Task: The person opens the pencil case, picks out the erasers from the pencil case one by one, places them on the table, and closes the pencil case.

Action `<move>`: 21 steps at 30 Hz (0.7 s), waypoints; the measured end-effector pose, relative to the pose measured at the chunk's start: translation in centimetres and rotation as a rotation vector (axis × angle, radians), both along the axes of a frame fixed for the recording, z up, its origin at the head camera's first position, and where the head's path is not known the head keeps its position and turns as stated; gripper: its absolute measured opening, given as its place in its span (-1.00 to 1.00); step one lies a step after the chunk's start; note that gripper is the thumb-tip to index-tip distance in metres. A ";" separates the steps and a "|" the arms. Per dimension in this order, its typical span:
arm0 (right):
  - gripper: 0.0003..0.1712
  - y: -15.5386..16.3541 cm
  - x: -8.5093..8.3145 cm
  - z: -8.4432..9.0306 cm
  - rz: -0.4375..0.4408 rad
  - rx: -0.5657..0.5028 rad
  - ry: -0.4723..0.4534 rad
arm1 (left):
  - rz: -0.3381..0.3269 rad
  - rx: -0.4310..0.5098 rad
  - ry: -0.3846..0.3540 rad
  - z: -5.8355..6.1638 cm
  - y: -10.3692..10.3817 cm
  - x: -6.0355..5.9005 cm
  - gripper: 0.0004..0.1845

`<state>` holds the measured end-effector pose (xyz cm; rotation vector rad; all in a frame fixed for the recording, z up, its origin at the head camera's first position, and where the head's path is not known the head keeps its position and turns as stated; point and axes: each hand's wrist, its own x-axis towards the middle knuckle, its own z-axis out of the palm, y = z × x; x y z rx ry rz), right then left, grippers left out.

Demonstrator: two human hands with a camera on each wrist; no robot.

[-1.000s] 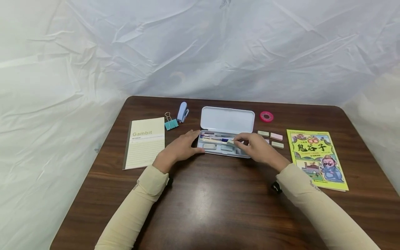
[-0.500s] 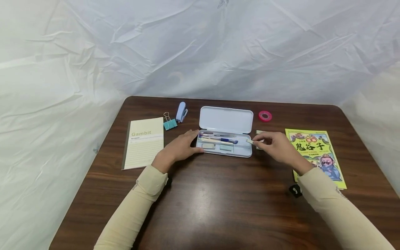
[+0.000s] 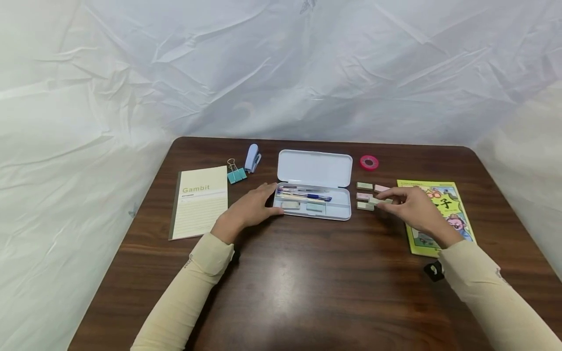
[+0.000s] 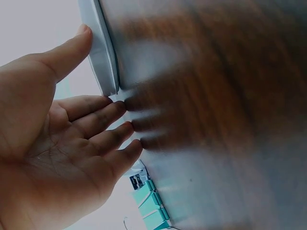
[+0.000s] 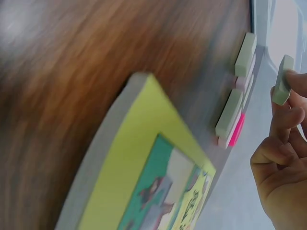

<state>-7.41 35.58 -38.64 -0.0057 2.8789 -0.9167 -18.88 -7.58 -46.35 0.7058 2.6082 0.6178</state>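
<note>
An eraser (image 5: 283,79) is pinched by the right hand (image 3: 414,209) beside the case (image 3: 312,214), against which the open left hand (image 3: 250,209) is rested.

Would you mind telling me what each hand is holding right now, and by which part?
The right hand pinches a pale green eraser by one end. The left hand holds nothing; it rests against the pencil case.

The tabletop (image 3: 307,273) is dark brown wood grain. The pencil case (image 3: 313,169) is white, the tape roll (image 3: 369,162) pink, the book (image 3: 439,214) yellow-green, the binder clip (image 3: 236,175) teal, the notebook (image 3: 199,207) cream.
</note>
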 end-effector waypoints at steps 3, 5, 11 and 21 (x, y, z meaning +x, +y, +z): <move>-0.66 0.6 0.1 -0.3 0.009 0.017 0.008 | 0.001 -0.003 0.001 -0.2 0.0 -0.1 0.09; -0.67 0.9 0.2 -0.4 0.017 0.029 0.009 | 0.000 -0.004 0.002 -0.2 0.0 -0.1 0.09; -0.68 1.9 0.5 -0.8 0.024 0.061 -0.012 | 0.005 -0.005 -0.006 0.0 0.0 0.0 0.09; -0.72 2.0 0.3 -1.2 0.062 0.088 -0.031 | 0.004 0.002 -0.003 0.3 0.0 0.1 0.09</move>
